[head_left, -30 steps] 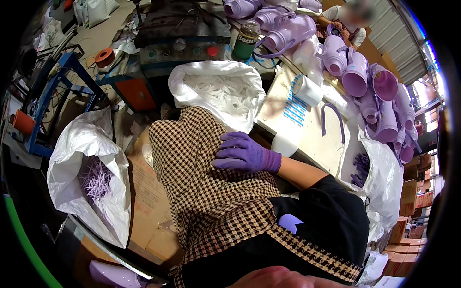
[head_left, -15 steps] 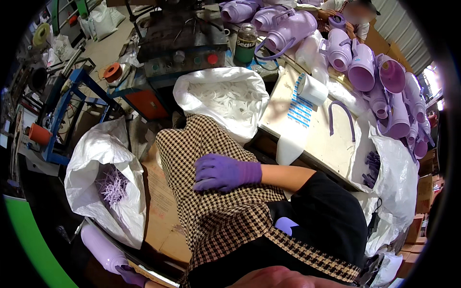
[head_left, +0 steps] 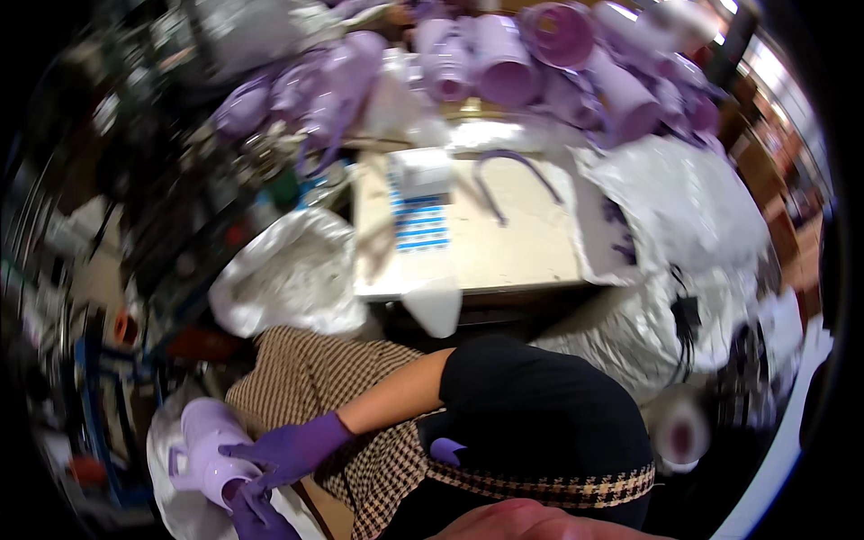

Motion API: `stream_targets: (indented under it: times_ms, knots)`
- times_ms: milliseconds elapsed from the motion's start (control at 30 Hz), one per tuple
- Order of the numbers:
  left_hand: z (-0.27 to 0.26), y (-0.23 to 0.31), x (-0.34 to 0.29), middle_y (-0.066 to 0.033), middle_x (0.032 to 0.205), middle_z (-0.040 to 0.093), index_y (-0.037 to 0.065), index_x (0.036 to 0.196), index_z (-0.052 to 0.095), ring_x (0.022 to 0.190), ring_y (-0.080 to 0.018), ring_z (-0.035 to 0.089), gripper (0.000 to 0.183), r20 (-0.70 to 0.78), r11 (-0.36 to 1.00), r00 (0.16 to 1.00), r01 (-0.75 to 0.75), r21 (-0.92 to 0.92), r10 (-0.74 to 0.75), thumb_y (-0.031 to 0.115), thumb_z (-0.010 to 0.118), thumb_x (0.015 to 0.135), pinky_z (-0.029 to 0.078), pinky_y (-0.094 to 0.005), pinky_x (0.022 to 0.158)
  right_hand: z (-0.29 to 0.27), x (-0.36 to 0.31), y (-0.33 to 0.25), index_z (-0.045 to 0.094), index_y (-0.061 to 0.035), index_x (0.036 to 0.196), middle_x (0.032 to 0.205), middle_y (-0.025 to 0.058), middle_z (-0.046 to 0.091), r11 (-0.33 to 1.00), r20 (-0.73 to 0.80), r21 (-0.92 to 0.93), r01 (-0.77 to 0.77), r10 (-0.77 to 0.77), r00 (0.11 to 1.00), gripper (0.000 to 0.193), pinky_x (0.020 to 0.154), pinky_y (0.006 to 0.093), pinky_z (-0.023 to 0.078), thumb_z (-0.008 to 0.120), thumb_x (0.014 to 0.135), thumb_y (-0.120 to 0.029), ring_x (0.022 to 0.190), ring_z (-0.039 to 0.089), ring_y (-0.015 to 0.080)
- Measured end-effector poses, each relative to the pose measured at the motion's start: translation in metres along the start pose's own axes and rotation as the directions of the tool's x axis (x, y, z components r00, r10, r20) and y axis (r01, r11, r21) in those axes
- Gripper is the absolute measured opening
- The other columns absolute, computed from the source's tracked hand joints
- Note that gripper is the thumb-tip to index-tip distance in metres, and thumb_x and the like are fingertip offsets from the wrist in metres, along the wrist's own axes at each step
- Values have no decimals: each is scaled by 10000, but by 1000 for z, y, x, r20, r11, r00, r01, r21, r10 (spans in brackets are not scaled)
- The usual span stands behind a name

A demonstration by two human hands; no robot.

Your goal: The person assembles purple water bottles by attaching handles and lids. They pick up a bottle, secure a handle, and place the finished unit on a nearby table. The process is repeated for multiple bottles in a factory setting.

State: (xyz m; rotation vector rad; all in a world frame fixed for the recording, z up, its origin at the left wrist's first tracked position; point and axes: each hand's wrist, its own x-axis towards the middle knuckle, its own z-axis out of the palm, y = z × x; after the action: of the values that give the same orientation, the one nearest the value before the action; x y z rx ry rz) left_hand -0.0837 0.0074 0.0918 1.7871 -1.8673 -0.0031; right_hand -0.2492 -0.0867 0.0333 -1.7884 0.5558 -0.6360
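Note:
A light purple thermos shell (head_left: 207, 441) with a side handle lies tilted over the lower left, its narrower end toward me. My left hand (head_left: 261, 517), in a purple glove, grips it at that open end. My right hand (head_left: 292, 450), gloved alike, lies across the shell near the neck, its fingers curved onto the surface. The fingertips of both hands come close together there, and the contact is partly hidden. Beneath the shell shows a white woven sack (head_left: 166, 499). My lap is covered by a checked apron (head_left: 315, 369).
Ahead stands a pale worktable (head_left: 504, 252) with a roll of blue-and-white labels (head_left: 423, 175) and a curved purple handle (head_left: 517, 160). A white sack of pale rings (head_left: 288, 279) stands left of it. Several purple thermos shells (head_left: 504, 63) are piled behind. A plastic-covered sack (head_left: 684, 198) stands right.
My view has swung right. My right hand has left my lap and come onto the thermos shell. My left hand has raised the shell from beside the sack to in front of it.

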Motion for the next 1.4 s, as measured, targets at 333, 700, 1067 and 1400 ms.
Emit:
stream_targets:
  times_ms: [333, 700, 1067, 1400]
  knots:
    - [7, 21, 36, -210, 1095, 684, -64, 1249, 638, 950, -260, 656, 397, 390, 885, 919, 130, -447, 62, 241, 656, 996, 521, -379, 850, -14, 25, 45, 582, -63, 1306, 992, 217, 697, 965, -298, -141, 219, -252, 921, 494, 765, 459, 518, 634, 865, -280, 886, 672, 398]
    - [30, 40, 35, -199, 1302, 575, -15, 1353, 534, 1143, -279, 583, 575, 21, 953, 987, -146, -267, 157, 301, 711, 907, 460, -386, 988, -7, 32, 45, 666, -98, 1169, 992, 152, 693, 943, -376, -5, 332, -310, 873, 302, 770, 420, 522, 593, 930, -267, 892, 663, 320]
    - [70, -31, 21, -146, 1347, 555, 43, 1359, 512, 1254, -276, 534, 659, -162, 919, 934, -261, 297, 317, 288, 772, 805, 392, -382, 1107, -26, -25, 16, 501, -58, 1416, 1117, 153, 651, 980, -103, 196, 45, -25, 994, 509, 899, 374, 514, 590, 986, -316, 1010, 656, 248]
    - [62, 2, 14, -132, 1278, 643, 87, 1170, 665, 1243, -350, 576, 498, -387, 977, 905, -208, -39, 177, 268, 815, 731, 366, -520, 1111, -2, -50, 1, 570, -134, 1349, 1315, 130, 579, 689, -109, -654, 310, -493, 863, 718, 759, 380, 536, 837, 685, -199, 916, 652, 275]
